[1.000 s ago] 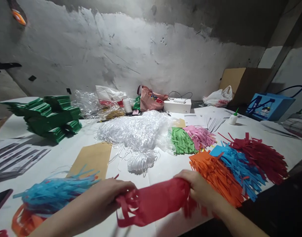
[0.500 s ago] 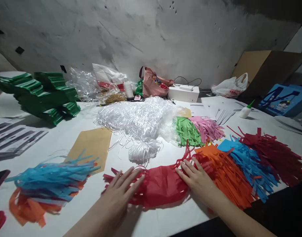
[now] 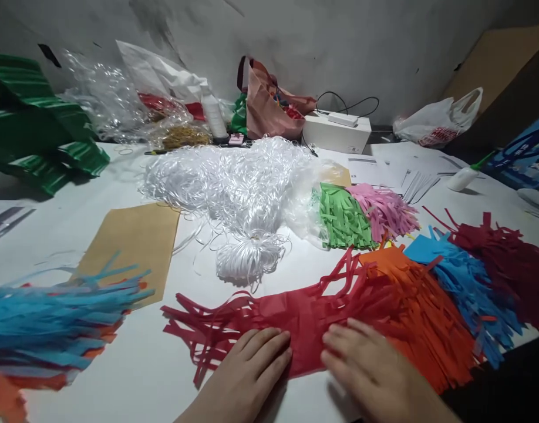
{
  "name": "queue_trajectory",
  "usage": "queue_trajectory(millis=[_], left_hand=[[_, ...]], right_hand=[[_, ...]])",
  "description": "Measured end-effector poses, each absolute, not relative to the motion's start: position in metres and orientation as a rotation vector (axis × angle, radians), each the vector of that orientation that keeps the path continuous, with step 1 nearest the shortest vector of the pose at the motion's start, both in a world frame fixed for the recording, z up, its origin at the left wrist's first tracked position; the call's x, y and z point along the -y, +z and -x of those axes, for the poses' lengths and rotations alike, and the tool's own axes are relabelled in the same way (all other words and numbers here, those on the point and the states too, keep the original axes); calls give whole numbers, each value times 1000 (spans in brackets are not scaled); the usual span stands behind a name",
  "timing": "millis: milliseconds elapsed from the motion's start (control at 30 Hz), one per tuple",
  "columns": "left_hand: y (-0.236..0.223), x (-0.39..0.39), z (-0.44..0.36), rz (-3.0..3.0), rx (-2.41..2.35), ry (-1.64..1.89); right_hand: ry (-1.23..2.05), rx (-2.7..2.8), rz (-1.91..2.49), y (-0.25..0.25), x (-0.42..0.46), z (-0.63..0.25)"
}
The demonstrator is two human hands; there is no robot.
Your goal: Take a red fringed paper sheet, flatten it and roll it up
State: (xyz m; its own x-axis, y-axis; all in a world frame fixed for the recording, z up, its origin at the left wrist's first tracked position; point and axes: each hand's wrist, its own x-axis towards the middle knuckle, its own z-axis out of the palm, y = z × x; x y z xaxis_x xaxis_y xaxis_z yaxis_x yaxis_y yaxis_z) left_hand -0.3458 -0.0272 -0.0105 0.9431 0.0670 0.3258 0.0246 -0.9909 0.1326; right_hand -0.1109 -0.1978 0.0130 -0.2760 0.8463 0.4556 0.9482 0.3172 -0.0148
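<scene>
In front of me a sheet of red tissue paper [image 3: 307,317] lies flat on the white table, its two ends cut into fringe. My left hand [image 3: 258,367] rests on the near left part of it, fingers stretched out and palm down. At the sheet's near right edge is my right hand [image 3: 366,361], a little blurred, its fingers extended over the paper. Neither hand grips anything. The right end of the red fringe overlaps an orange fringed bundle [image 3: 421,311].
Blue fringe [image 3: 467,288], dark red fringe [image 3: 502,261], green fringe [image 3: 345,217] and pink fringe [image 3: 384,208] lie to the right. Beyond is a heap of white string [image 3: 252,182]. Leftward are a brown envelope [image 3: 131,244] and another blue fringed bundle [image 3: 53,320].
Both hands have drawn nearer to me, the left one also moving rightward over the red paper. The sheet's left fringe is now more spread out and visible. The camera has tilted downward and come closer.
</scene>
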Motion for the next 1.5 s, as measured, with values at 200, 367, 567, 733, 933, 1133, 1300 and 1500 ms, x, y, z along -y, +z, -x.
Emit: queue_trajectory(millis=[200,367,567,733,933,1133,1300,1500], left_hand=[[-30,29,353,-2792,-138,538],[-19,33,351,-2773,-199,539],[-5,36,342,-2781,-291,572],[-23,36,343,-2715,-385,730],[-9,34,339,-2734,-445,604],[-1,25,337,-2738,-306,662],[-17,25,341,-2860,-261,734],[-18,19,347,-2609,-486,522]], right_hand=[[-206,2009,1538,-21,175,137],[59,1941,1558,-9,172,128],[-68,1931,1598,-7,166,134],[-52,1915,1626,-15,161,136],[-189,1758,1749,-8,152,142],[-352,2103,1484,-14,149,138],[-306,2082,1500,-26,156,132],[-74,1840,1731,-9,154,140]])
